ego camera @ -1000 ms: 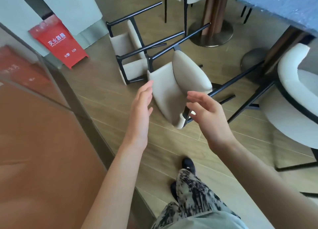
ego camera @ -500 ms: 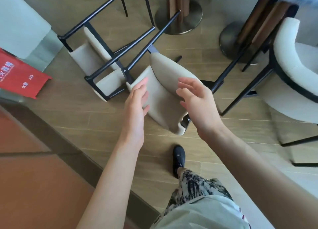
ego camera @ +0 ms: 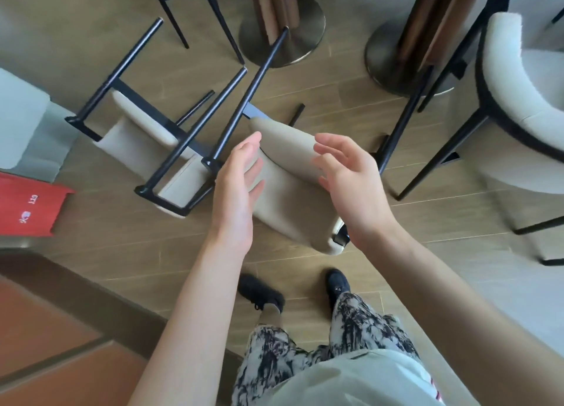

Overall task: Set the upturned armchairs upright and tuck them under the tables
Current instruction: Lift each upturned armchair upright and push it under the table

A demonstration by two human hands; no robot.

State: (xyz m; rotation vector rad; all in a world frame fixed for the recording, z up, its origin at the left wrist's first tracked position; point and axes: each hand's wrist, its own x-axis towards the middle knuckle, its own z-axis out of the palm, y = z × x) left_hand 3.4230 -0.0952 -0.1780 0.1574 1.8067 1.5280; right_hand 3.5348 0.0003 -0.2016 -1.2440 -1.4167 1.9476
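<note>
Two beige armchairs with black metal legs lie tipped over on the wooden floor. The nearer armchair (ego camera: 293,192) lies in the middle, its legs pointing up and away. The farther armchair (ego camera: 143,137) lies to its left, legs in the air. My left hand (ego camera: 238,189) hovers open over the nearer chair's left side. My right hand (ego camera: 351,179) hovers open over its right side, fingers curled. Neither hand grips the chair.
An upright white armchair (ego camera: 525,100) stands at the right. Two round metal table bases (ego camera: 283,30) (ego camera: 396,57) stand at the back. A red sign (ego camera: 27,204) leans at the left by a grey wall. My feet (ego camera: 305,292) stand just behind the nearer chair.
I have stepped closer and bent further over the nearer chair. Both hands have moved down towards its back and stayed open. The chairs have not moved.
</note>
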